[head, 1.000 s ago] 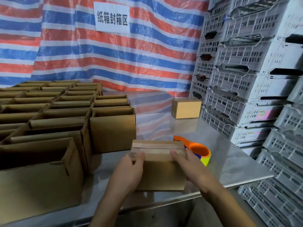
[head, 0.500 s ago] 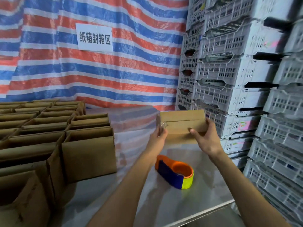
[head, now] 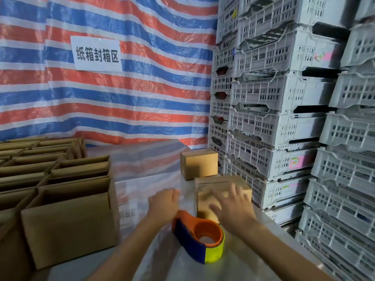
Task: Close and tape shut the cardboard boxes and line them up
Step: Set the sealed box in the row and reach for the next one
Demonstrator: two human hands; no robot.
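- Cardboard boxes [head: 67, 226]: block of open ones with flaps up, 8–9 o'clock on the bench. None taped that I can see. Left edge cut off, so count unknown.
- Crates [head: 284, 118]: grey stack filling 3 o'clock. Contents unreadable through the holes.
- Bench [head: 142, 179]: shiny, under a clear sheet. Near edge out of frame.
- Near sealed box [head: 221, 185]: 5 o'clock, standing on the bench just beside the crates. Top seam looks taped, but the tape is faint.
- Far sealed box [head: 199, 164]: at 11 o'clock of the near one, with a small gap between them. The two read as the start of a line.
- Tape dispenser [head: 199, 240]: 6 o'clock, lying on the bench, nobody holding it.
- Right hand [head: 231, 205]: fingers spread over the near sealed box's front face. Blurred, so cannot tell if it is touching or just off.
- Left hand [head: 163, 203]: at 9 o'clock of that box, over bare bench, holding nothing. Fingers loosely bent, blurred.
- Step, my read: the sealed box is set in line and the placing is about done. Next move calls for pulling an open box from 9 o'clock, folding its flaps, and picking up the dispenser.
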